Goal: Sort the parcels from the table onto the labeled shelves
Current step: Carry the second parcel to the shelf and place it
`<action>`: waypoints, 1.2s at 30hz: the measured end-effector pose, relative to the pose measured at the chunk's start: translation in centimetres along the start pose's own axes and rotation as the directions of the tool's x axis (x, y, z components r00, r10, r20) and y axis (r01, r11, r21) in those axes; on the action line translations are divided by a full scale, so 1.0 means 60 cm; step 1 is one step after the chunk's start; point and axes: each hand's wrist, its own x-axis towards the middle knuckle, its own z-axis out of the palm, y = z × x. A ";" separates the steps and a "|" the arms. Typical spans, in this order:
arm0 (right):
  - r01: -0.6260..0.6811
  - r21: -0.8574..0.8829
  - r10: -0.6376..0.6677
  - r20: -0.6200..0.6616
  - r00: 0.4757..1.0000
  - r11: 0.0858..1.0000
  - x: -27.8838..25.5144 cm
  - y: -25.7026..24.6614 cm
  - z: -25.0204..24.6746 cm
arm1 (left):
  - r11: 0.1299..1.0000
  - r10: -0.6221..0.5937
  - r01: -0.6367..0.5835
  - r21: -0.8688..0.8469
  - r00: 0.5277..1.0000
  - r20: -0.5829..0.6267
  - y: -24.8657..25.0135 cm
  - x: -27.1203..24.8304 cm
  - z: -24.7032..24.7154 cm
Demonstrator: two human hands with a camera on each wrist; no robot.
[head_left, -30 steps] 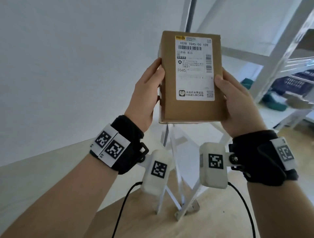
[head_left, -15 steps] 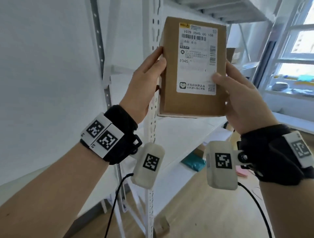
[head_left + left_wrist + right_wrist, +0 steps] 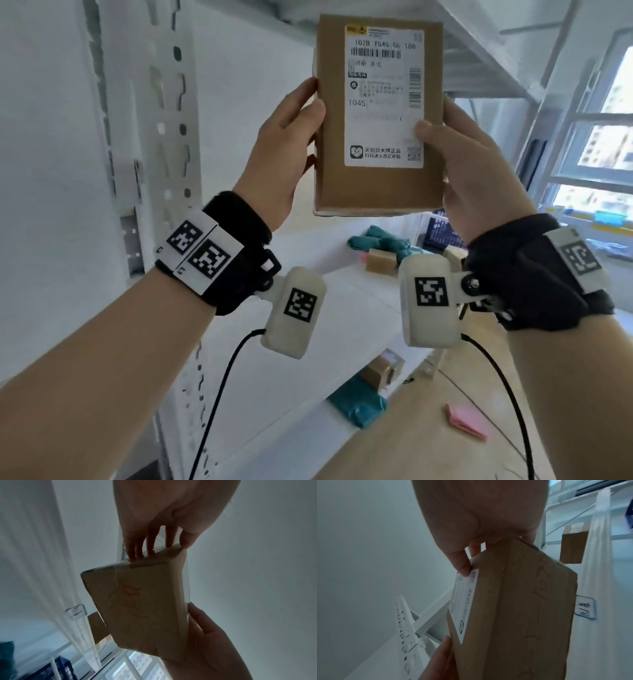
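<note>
Both hands hold one cardboard parcel (image 3: pixel 376 185) upright in the air, its white shipping label (image 3: pixel 383 99) facing the person. The left hand (image 3: pixel 284 150) has its grip on the parcel's left edge, thumb on the front, fingers (image 3: pixel 135 547) curled behind. The right hand (image 3: pixel 476 178) grips the right edge, thumb pressed on the label's lower right corner. Beyond the grip stands a white metal shelf rack (image 3: pixel 171 137). Below the grip, on a lower shelf, lie a teal bag (image 3: pixel 380 243) and a small brown box (image 3: pixel 380 262). A pink packet (image 3: pixel 467 421) lies on the wooden floor.
</note>
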 end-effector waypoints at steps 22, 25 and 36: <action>-0.181 -0.016 0.165 0.497 0.852 0.983 0.394 0.174 -0.059 | 0.909 -0.009 0.172 0.381 0.920 -0.393 -0.121 0.220 0.075; -0.201 0.023 0.156 0.546 0.823 0.979 0.411 0.194 -0.057 | 0.866 0.016 0.202 0.457 0.903 -0.429 -0.139 0.230 0.097; -0.182 -0.014 0.150 0.636 0.757 0.983 0.432 0.239 -0.053 | 0.776 0.043 0.330 0.538 0.823 -0.567 -0.189 0.264 0.103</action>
